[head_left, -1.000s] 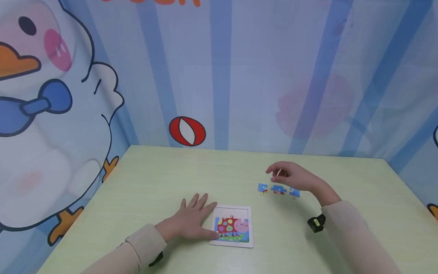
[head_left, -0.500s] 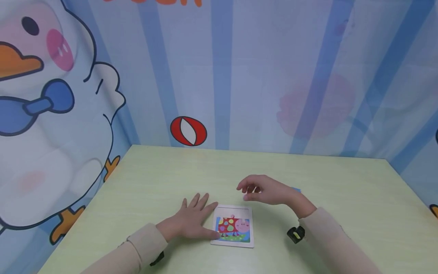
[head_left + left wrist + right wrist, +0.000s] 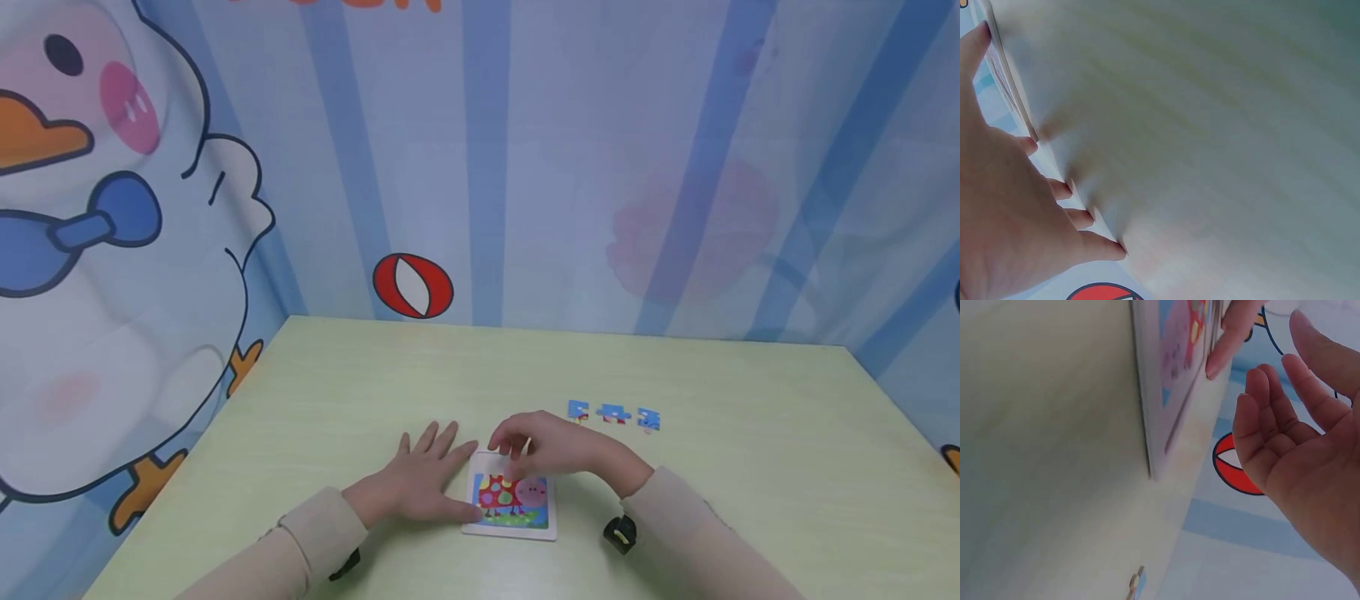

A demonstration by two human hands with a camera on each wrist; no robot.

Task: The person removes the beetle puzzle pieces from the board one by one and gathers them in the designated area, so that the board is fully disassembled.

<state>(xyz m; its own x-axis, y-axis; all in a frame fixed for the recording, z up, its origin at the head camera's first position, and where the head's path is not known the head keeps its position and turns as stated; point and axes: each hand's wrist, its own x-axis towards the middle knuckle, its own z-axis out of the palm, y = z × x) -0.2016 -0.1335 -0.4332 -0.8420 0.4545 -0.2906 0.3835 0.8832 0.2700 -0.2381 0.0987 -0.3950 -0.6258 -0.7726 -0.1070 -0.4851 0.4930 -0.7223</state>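
Observation:
A square jigsaw puzzle tray (image 3: 512,533) with a pale rim lies on the table, its picture a pink pig in a red dotted outfit. My left hand (image 3: 416,487) lies spread on the table at the tray's left side; the thumb touches the lower left of the rim and the index finger reaches its upper left corner. Above the tray's top part hovers my right hand (image 3: 551,446), fingers loosely bent. In the right wrist view its thumb and index finger stand apart, with nothing seen between them. Blue puzzle pieces (image 3: 614,413) lie in a row beyond the right hand.
The pale table (image 3: 360,375) reaches back to a blue striped cloth (image 3: 540,167) with a printed duck (image 3: 112,333) and a printed ball (image 3: 413,286). A dark strap device (image 3: 620,534) hangs under the right wrist.
My right hand has moved left and nearer, from above the loose pieces to over the puzzle tray. The row of pieces stays where it was, and my left hand keeps its place.

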